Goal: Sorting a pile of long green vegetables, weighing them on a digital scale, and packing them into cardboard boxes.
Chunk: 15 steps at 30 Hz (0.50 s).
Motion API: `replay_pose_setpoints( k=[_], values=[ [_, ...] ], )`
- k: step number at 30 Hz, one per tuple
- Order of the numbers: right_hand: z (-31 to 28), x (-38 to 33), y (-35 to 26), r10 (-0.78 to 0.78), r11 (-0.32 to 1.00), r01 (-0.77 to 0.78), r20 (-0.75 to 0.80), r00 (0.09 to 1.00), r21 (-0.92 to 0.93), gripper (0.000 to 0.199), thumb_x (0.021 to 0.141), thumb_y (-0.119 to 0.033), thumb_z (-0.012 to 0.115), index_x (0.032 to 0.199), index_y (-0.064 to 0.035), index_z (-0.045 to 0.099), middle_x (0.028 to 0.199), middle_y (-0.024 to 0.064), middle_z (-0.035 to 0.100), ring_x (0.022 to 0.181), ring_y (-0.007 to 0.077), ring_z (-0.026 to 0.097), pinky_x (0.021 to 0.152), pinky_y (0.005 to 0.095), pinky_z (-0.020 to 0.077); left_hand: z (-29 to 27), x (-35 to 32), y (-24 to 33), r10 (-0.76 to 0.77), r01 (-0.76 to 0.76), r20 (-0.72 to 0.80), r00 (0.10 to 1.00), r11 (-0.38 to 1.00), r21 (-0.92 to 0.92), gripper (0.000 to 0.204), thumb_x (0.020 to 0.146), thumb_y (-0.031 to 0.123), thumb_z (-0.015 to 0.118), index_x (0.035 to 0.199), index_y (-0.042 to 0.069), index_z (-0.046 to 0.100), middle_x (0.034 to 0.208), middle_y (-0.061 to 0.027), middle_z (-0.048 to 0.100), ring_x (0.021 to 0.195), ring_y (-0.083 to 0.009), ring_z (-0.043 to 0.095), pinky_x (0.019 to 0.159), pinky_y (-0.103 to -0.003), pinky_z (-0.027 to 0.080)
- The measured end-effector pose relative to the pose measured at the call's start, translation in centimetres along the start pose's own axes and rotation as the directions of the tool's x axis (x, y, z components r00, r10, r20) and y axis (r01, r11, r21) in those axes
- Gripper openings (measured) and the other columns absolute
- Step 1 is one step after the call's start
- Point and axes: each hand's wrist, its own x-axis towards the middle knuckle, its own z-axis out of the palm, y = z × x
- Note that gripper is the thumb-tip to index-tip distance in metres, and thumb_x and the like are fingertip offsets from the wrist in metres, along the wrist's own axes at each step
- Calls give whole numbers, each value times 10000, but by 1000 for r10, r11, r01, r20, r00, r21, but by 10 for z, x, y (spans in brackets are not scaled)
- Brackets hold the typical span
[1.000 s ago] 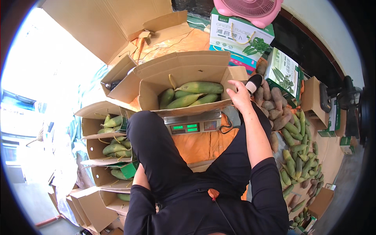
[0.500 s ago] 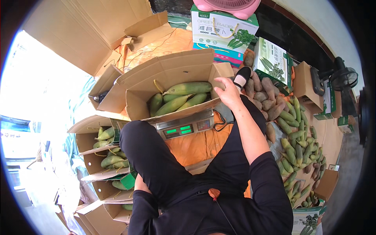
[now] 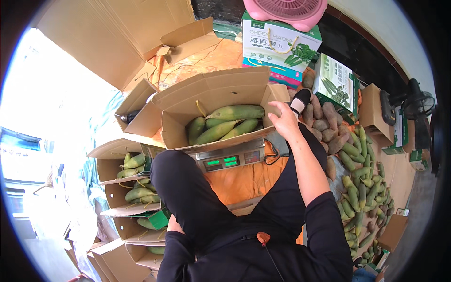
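Note:
In front of me an open cardboard box (image 3: 216, 83) sits on a digital scale (image 3: 230, 159) with a lit green display. Several green radishes (image 3: 236, 112) lie inside the box. My right hand (image 3: 285, 121) is at the box's right end wall, its fingers apart and nothing in them. Whether the fingertips touch the cardboard, I cannot tell. My left hand is hidden behind my left knee; only a bit of that forearm shows.
On the right lie brown sweet potatoes (image 3: 323, 124) and a long heap of green radishes (image 3: 361, 188). Filled cardboard boxes (image 3: 117, 193) stand at the left. Printed cartons (image 3: 282, 40) stand behind, one under a pink fan (image 3: 286, 10). Orange sheeting (image 3: 244, 181) covers the floor.
The whole view has shifted, so things appear farther right and slightly lower. My right hand stays by the box's right end. The radishes in the box look unchanged.

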Motion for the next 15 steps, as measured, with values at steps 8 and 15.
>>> replay_pose_setpoints(
  k=[8, 15],
  values=[
    [1, 3, 4, -29, 999, 29, 13, 999, -19, 362, 764, -130, 659, 1118, -80, 595, 1166, 156, 568, 1112, 321, 527, 942, 371, 421, -47, -58, 1, 145, -135, -107, 984, 986, 92, 453, 931, 212, 489, 1359, 76, 429, 1274, -80, 501, 1186, -218, 444, 950, -408, 381],
    [2, 5, 20, -130, 990, 128, -38, 991, -64, 359, 744, -134, 670, 1088, -59, 599, 1113, 171, 596, 1103, 331, 534, 943, 386, 424, -43, -80, -1, 176, -149, -85, 981, 956, 254, 449, 931, 210, 493, 1355, 72, 435, 1263, -83, 512, 1175, -216, 458, 944, -401, 390]
  ],
)
